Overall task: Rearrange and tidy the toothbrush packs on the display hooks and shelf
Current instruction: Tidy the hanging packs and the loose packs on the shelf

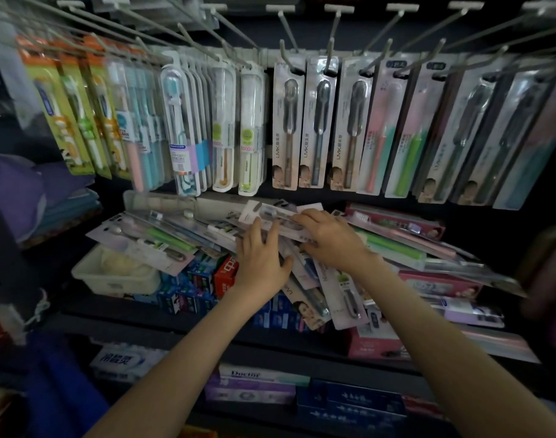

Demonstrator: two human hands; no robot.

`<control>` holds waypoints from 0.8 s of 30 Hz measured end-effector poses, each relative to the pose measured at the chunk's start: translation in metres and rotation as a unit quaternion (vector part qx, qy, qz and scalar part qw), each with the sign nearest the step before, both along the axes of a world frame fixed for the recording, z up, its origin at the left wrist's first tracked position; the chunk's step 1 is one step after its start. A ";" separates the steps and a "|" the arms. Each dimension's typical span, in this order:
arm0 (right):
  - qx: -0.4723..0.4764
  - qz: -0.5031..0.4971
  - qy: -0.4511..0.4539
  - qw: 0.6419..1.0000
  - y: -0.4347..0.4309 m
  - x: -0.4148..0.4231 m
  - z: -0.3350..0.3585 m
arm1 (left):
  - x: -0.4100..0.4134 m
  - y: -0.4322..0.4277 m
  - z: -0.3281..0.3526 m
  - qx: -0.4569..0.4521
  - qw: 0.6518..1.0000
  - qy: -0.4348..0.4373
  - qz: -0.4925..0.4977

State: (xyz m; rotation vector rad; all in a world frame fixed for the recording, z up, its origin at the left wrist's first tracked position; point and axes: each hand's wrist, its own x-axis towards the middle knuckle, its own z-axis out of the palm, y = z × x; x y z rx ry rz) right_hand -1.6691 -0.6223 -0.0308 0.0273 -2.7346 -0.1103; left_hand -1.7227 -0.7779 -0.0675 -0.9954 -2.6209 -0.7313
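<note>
Both hands are down in the messy pile of toothbrush packs [163, 238] on the shelf [128, 311], under the hanging rows. Left hand [260, 263] is flat on the pile, fingers straight and spread, thumb sticking out to the side, just pressing, not gripping anything. Right hand [333, 240] reaches across a white pack [264, 213] lying on top of the heap, fingers laid over it and thumb lower down; honestly can't tell if it's pinching that pack or only resting on it. The two hands are almost touching. Pile is fanned out every which way, some packs poking over the shelf's front edge. Above, the hanging packs [317, 128] sit in neat rows on the hooks [333, 30]. A white basket [112, 279] sits left of the hands, with blue toothpaste boxes [197, 279] just beside it under the pile
</note>
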 end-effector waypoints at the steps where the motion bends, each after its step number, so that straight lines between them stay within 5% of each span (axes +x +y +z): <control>1: -0.015 -0.003 0.005 1.000 0.001 0.001 -0.001 | 0.004 0.000 0.001 0.005 1.000 0.000 -0.001; 6: -0.078 -0.024 0.051 0.995 0.010 0.007 -0.004 | 0.035 0.005 0.005 0.049 0.997 0.047 -0.025; 10: -0.129 0.007 0.100 0.987 0.016 0.015 0.001 | 0.053 0.027 0.004 0.000 0.998 0.060 -0.025; 16: -0.120 0.076 0.136 0.980 0.041 0.027 0.030 | 0.054 0.052 0.016 -0.006 0.995 0.052 -0.087; 22: -0.085 0.034 -0.068 0.993 0.082 0.022 0.025 | 0.035 0.077 0.017 -0.076 0.987 0.033 -0.139; 24: -0.096 0.031 -0.059 0.993 0.092 0.023 0.018 | 0.033 0.080 0.015 -0.057 0.988 0.033 -0.142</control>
